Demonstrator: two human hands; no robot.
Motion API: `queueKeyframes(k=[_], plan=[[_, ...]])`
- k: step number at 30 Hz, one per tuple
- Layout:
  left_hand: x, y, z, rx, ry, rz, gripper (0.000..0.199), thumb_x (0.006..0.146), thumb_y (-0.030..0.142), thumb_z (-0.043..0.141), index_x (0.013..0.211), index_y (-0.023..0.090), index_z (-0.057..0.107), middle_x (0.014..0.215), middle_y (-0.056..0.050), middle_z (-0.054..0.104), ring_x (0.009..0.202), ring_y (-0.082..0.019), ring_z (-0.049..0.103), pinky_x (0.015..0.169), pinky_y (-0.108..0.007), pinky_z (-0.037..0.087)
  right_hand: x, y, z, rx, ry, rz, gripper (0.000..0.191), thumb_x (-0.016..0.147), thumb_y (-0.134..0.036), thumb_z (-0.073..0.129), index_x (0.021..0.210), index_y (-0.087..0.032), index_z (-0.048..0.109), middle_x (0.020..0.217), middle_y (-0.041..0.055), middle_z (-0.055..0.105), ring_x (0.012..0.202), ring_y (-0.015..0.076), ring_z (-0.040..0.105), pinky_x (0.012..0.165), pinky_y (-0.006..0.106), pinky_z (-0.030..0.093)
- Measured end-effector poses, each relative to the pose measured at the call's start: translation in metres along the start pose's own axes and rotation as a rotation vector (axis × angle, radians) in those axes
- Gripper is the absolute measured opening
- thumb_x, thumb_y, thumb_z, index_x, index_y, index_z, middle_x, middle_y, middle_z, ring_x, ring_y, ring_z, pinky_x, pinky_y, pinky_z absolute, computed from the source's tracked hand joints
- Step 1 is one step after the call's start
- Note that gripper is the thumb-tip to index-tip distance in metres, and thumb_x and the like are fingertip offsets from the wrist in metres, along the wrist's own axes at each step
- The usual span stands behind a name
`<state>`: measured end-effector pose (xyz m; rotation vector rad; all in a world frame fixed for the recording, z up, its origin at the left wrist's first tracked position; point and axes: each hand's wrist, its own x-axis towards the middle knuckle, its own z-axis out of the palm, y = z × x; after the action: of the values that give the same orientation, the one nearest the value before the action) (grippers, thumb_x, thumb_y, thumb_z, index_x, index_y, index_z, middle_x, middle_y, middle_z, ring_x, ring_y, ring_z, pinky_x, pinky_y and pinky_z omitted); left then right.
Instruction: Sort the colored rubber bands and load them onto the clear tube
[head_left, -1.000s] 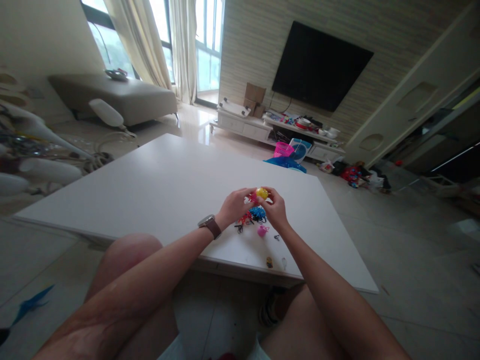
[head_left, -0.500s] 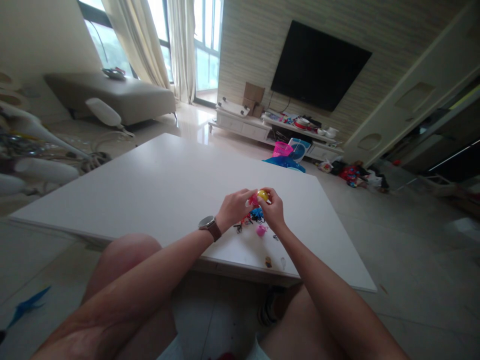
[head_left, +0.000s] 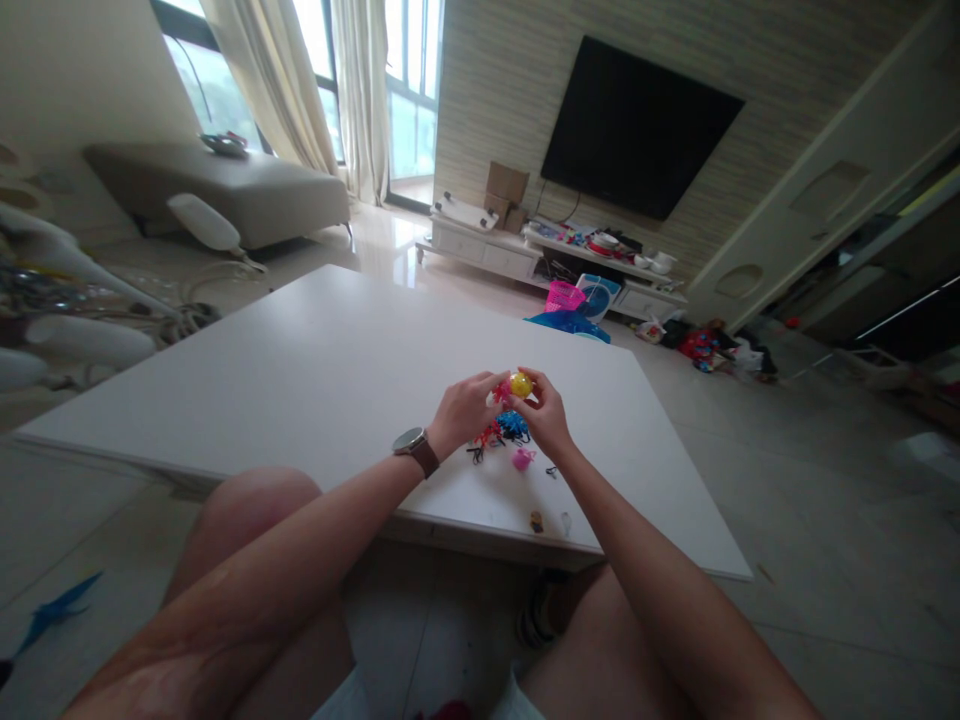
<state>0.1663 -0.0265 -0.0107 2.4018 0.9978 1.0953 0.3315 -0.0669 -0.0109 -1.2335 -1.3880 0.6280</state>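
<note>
Above the white table (head_left: 300, 370), my two hands meet around a small shiny yellow ball-like piece (head_left: 520, 384) and a pinkish-red piece (head_left: 501, 393). My left hand (head_left: 463, 412), with a watch on its wrist, is closed on the pinkish-red piece, whose exact kind I cannot make out. The fingers of my right hand (head_left: 549, 414) pinch the yellow piece from the right. Just below lie a blue cluster (head_left: 514, 428) and red bits (head_left: 489, 434) with black parts. A small pink cup-like piece (head_left: 523, 459) sits nearer me.
Close to the table's front edge are a small brown-and-yellow figure (head_left: 536, 521) and a clear piece (head_left: 566, 523). A black bit (head_left: 551, 472) lies beside my right forearm. Beyond the far edge stand a pink basket (head_left: 564, 297) and a blue item (head_left: 570, 324).
Both hands have shifted slightly up and to the left with the pieces between them. More of the yellow piece and the blue cluster shows now.
</note>
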Motion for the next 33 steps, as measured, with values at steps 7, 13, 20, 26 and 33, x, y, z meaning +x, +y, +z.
queueKeyframes(k=[7,13,20,26,33], plan=[[0.008,-0.019,0.01,-0.293,0.034,-0.052,0.063,0.077,0.022,0.074,0.137,0.017,0.056,0.132,-0.013,0.066,0.116,-0.025,0.065,0.096,-0.04,0.056,0.004,-0.013,-0.015,-0.247,0.215,-0.17,0.05,0.081,-0.043,0.072,0.125,-0.027,0.053,0.116,0.0069,0.066,0.102,0.0238,0.065,0.085,0.041,0.058],[0.011,-0.025,0.007,-0.307,0.06,-0.182,0.056,0.071,0.003,0.055,0.125,0.015,0.061,0.122,-0.011,0.07,0.11,-0.022,0.068,0.094,-0.038,0.058,0.006,-0.006,-0.026,-0.38,0.157,-0.209,0.038,0.083,-0.044,0.069,0.115,-0.026,0.058,0.116,0.0075,0.066,0.1,0.0249,0.064,0.08,0.041,0.058],[0.006,-0.022,0.013,-0.318,-0.075,-0.138,0.046,0.071,0.006,0.059,0.115,0.016,0.066,0.112,-0.009,0.074,0.104,-0.022,0.07,0.092,-0.038,0.059,0.01,-0.001,-0.02,-0.274,0.143,-0.098,0.047,0.074,-0.044,0.078,0.112,-0.02,0.063,0.105,0.0082,0.068,0.093,0.0241,0.066,0.081,0.042,0.059],[0.0,-0.017,0.019,-0.359,-0.14,-0.095,0.037,0.075,0.028,0.075,0.11,0.016,0.068,0.104,-0.01,0.075,0.097,-0.023,0.072,0.081,-0.034,0.06,0.015,0.004,-0.02,-0.04,0.205,0.059,0.047,0.065,-0.048,0.084,0.093,-0.017,0.063,0.089,0.0051,0.068,0.079,0.0211,0.066,0.072,0.037,0.057],[0.001,-0.017,0.024,-0.458,-0.139,-0.151,0.032,0.079,0.039,0.074,0.099,0.014,0.071,0.092,-0.008,0.076,0.08,-0.018,0.071,0.073,-0.029,0.058,0.014,0.008,-0.021,0.083,0.174,0.122,0.053,0.065,-0.053,0.085,0.097,-0.02,0.059,0.096,0.0016,0.065,0.083,0.0172,0.063,0.073,0.032,0.056]])
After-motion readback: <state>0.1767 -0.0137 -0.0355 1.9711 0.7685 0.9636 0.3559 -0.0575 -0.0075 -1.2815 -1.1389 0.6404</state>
